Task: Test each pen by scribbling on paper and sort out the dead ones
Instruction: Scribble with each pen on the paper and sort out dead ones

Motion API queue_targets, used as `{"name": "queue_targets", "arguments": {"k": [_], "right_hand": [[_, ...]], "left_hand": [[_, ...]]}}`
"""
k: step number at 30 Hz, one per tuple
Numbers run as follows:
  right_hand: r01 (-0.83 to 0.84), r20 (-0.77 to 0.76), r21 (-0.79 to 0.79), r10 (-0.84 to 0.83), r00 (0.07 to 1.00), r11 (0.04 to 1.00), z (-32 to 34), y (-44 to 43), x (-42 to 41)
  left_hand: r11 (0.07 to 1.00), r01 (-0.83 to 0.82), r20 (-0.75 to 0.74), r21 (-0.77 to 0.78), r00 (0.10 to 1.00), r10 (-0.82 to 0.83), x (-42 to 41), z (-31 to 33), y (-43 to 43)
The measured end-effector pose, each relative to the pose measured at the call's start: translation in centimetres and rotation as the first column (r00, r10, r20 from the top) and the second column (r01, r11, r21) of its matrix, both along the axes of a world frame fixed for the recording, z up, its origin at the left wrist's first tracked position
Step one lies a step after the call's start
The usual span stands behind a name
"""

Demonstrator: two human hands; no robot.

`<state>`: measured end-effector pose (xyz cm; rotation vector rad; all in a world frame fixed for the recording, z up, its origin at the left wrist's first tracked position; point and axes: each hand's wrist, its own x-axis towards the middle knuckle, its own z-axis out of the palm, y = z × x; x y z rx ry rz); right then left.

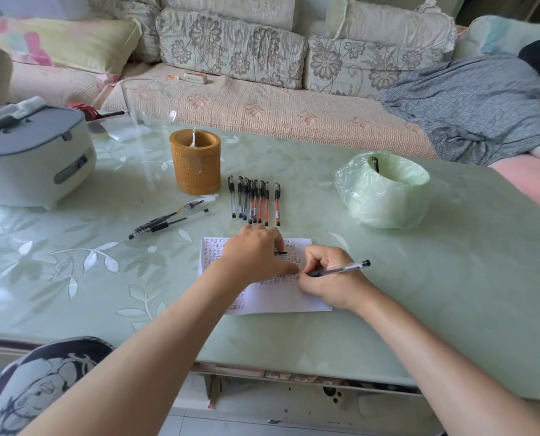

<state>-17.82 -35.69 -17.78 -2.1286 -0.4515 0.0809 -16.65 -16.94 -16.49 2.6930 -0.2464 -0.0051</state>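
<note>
Pen (341,269) light, stiff, slick barrel; we'd hold low at rubber grip. Right hand (328,283) pinches it there, tip on paper (289,298). Left hand (253,253) pins thin sheet; we cannot tell its curl. Pen row (254,199) just beyond.

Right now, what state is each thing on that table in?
paper: flat, partly covered with marks, pressed by left hand.
clear pen: gripped in right hand, tip at the paper.
row of pens: capped, lying side by side.
loose pens: lying slanted, left of the row.
bamboo holder: upright.
lined bin: upright, holds a dark pen.
rice cooker: lid closed.
</note>
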Motion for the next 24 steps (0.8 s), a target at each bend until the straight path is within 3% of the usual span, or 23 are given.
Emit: {"name": "queue_targets", "arguments": {"k": [24], "right_hand": [[-0.018,0.005,0.011,0.018,1.0,1.0,-0.1,0.0,0.01]], "left_hand": [[1.0,-0.007,-0.019,-0.004,1.0,0.007,-0.03,0.22,-0.09]]}}
